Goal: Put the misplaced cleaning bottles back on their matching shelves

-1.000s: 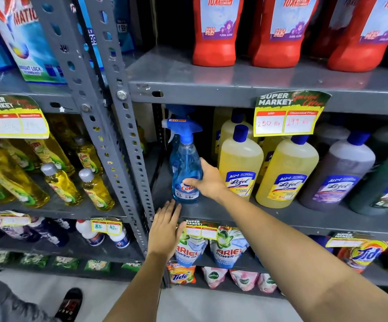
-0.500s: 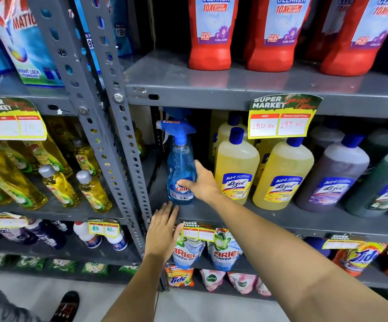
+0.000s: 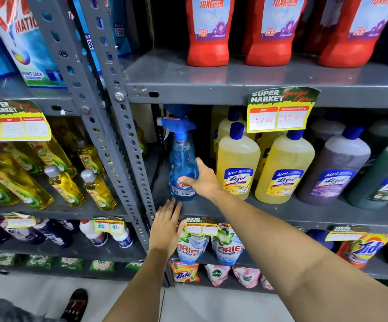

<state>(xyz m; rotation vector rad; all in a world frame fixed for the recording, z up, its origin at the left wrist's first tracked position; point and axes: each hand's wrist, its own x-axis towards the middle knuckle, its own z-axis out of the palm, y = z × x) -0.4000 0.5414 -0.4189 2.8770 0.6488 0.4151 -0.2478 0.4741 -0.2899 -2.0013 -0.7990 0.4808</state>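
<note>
Spray bottle (image 3: 183, 169): clear blue, blue trigger head, upright at centre frame, standing at the left end of the middle shelf (image 3: 281, 212), just beside a yellow Lizol bottle (image 3: 237, 163).

Right hand (image 3: 202, 181): wrapped around the spray bottle's lower body over the label, thumb across the front, fingers behind.

Left hand (image 3: 166, 225): flat, fingers together and extended, fingertips resting on the front lip of the middle shelf below the spray bottle, holding nothing.

Same shelf, rightward: second yellow Lizol bottle (image 3: 283, 170), purple bottle (image 3: 333, 168), green bottle (image 3: 381, 173), all blue-capped where caps show.

Price tag (image 3: 280, 110): hangs from the upper shelf edge, reads 250 Rs and 199 Rs.

Upper shelf, top right of frame: red cleaner bottles (image 3: 208, 31).

Left bay, middle left of frame: yellow dish-liquid bottles (image 3: 64, 184), leaning.

Lower shelf, below centre: Ariel pouches (image 3: 228, 248); Tide packs (image 3: 183, 273) beneath.

Grey slotted uprights (image 3: 118, 145) separate the two bays.
</note>
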